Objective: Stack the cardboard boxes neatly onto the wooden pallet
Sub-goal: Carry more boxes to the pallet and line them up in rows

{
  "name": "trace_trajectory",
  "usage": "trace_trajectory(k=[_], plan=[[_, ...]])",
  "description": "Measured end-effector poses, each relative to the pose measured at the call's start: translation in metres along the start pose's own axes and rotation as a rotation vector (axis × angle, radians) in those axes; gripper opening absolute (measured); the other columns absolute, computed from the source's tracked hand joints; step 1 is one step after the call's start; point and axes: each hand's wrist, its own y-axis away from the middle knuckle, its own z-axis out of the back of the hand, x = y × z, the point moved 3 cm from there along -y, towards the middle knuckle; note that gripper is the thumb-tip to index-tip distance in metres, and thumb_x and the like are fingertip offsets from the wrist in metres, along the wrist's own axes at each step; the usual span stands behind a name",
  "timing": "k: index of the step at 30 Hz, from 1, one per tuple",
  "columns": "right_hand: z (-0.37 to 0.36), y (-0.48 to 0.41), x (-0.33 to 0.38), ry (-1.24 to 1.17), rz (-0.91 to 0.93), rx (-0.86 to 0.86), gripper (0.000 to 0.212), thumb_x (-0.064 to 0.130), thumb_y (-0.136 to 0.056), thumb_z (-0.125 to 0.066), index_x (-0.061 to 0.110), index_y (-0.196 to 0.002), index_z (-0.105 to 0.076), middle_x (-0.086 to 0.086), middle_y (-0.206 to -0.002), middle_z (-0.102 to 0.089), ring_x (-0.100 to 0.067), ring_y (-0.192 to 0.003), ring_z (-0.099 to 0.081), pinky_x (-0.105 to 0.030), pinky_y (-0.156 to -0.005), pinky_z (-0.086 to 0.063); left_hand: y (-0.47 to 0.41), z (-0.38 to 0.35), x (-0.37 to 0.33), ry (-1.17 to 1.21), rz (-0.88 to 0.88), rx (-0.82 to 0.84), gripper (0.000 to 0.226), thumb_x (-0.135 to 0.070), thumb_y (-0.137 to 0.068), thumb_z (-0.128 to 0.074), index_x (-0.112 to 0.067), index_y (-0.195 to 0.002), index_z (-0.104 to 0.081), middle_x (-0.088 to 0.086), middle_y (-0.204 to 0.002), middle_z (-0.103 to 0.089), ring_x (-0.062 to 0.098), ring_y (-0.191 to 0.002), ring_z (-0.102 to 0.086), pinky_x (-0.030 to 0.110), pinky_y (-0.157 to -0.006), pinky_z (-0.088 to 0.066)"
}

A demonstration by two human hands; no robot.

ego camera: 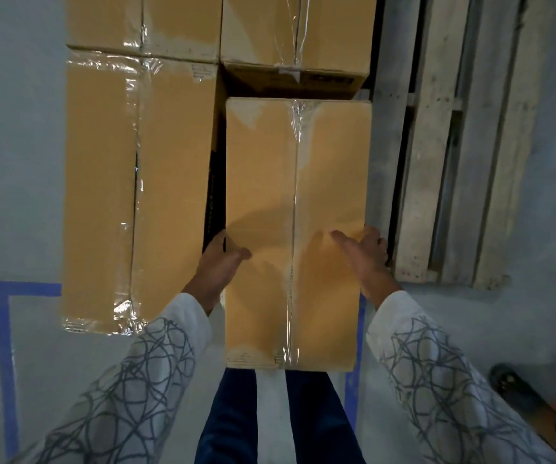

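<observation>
A long taped cardboard box is held in front of me, its far end over the wooden pallet. My left hand grips its left side, thumb on top and fingers down the side. My right hand grips the right edge, thumb lying on the top face. A similar long box lies just to the left with a narrow dark gap between. Two more boxes, the back left box and the back right box, sit behind them.
Bare grey pallet slats show on the right side. Blue tape lines mark the grey floor at the left and near my legs. Another person's dark shoe is at the lower right.
</observation>
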Motion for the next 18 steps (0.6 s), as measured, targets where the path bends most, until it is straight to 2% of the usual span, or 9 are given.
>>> trace_trajectory(k=[3,5,9,12,15,18], plan=[[0.000,-0.001,0.003,-0.028,0.004,-0.057,0.087,0.054,-0.091,-0.070,0.010,-0.157,-0.033,-0.014,-0.159,-0.032,-0.039,-0.142,-0.039,-0.049,-0.109,-0.042,-0.003,0.008,-0.004,0.034,-0.015,-0.046,0.076,-0.037,-0.076,-0.070,-0.027,-0.149,-0.053,-0.001,-0.138,-0.062,0.027,-0.123,-0.060,0.043,-0.104,-0.051],[-0.003,0.003,0.004,-0.022,-0.008,-0.063,0.088,0.054,-0.091,-0.070,0.006,-0.156,-0.033,-0.014,-0.159,-0.033,-0.039,-0.141,-0.042,-0.047,-0.108,-0.041,0.000,0.009,-0.011,0.060,-0.014,-0.040,0.063,-0.031,-0.081,-0.071,-0.025,-0.143,-0.059,0.001,-0.133,-0.066,0.026,-0.118,-0.062,0.039,-0.099,-0.052],[-0.007,0.007,0.004,-0.049,-0.008,-0.067,0.094,0.054,-0.090,-0.072,0.006,-0.158,-0.030,-0.011,-0.162,-0.029,-0.037,-0.144,-0.038,-0.047,-0.111,-0.040,-0.001,0.012,-0.017,0.049,-0.010,-0.065,0.053,-0.023,-0.086,-0.071,-0.023,-0.139,-0.062,0.002,-0.132,-0.065,0.027,-0.117,-0.059,0.037,-0.098,-0.049],[-0.010,0.008,0.005,-0.071,-0.011,-0.059,0.095,0.054,-0.090,-0.071,0.005,-0.159,-0.028,-0.010,-0.163,-0.027,-0.036,-0.144,-0.038,-0.047,-0.111,-0.041,-0.004,0.016,-0.022,0.035,-0.050,-0.082,0.067,-0.030,-0.084,-0.071,-0.024,-0.148,-0.054,-0.001,-0.137,-0.062,0.027,-0.122,-0.057,0.040,-0.102,-0.049],[-0.014,0.008,0.011,-0.128,-0.004,-0.045,0.091,0.051,-0.091,-0.072,0.007,-0.158,-0.029,-0.007,-0.161,-0.028,-0.034,-0.142,-0.041,-0.040,-0.103,-0.040,-0.008,0.023,-0.031,-0.005,-0.132,-0.107,0.071,-0.034,-0.072,-0.065,-0.023,-0.141,-0.059,0.002,-0.120,-0.068,0.026,-0.105,-0.065,0.047,-0.095,-0.056],[-0.019,0.008,0.019,-0.173,-0.015,-0.055,0.090,0.050,-0.090,-0.073,0.008,-0.158,-0.032,-0.007,-0.159,-0.030,-0.034,-0.140,-0.043,-0.043,-0.106,-0.042,-0.015,0.029,-0.037,-0.034,-0.178,-0.136,0.074,-0.037,-0.067,-0.060,-0.023,-0.140,-0.060,0.006,-0.120,-0.065,0.028,-0.099,-0.065,0.048,-0.088,-0.058]])
